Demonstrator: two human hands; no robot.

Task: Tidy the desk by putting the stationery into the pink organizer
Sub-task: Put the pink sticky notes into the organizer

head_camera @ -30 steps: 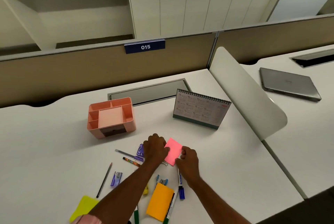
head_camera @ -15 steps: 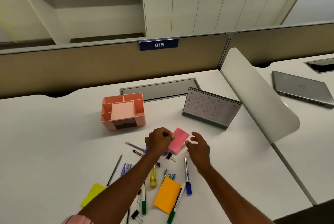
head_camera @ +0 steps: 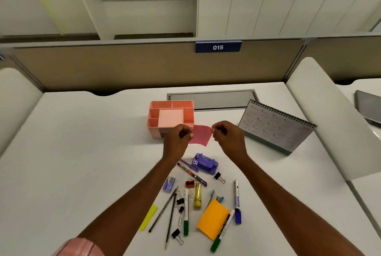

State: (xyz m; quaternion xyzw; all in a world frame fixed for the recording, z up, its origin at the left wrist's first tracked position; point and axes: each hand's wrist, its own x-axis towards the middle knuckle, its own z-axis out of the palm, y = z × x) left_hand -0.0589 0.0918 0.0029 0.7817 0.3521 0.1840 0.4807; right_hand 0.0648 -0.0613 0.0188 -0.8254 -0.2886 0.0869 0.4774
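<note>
Looking down from head height on a white desk surface (head_camera: pixel 82 152). Raised just above it, near the middle: left hand (head_camera: pixel 178 139) and right hand (head_camera: pixel 226 138), fingers curled, each pinching an opposite edge of a thin pink square of sticky-note paper (head_camera: pixel 200 137) stretched between them. Hard to tell whether a single sheet or a slim pad. Directly behind the paper, close to touching in this view: a pink plastic organizer (head_camera: pixel 154 132) with several open compartments, a paler pink block (head_camera: pixel 171 117) filling the large central one. To the right, a spiral-bound desk calendar (head_camera: pixel 274 127) standing tilted. Nearer the viewer, scattered and unsorted: a purple translucent stapler (head_camera: pixel 205 164), an orange sticky-note pad (head_camera: pixel 213 217), a green-capped white marker (head_camera: pixel 186 210), a blue-capped white marker (head_camera: pixel 237 202), a yellow tube (head_camera: pixel 197 196), two pencils (head_camera: pixel 162 210), black binder clips (head_camera: pixel 219 177). Apparently the carrying step, with the pink paper almost at the organizer and the rest of the stationery not yet put away. Next, probably: lift the paper over the front wall, line it up square with the central block or a free compartment, lower it flat, then release both pinches without curling it.
</note>
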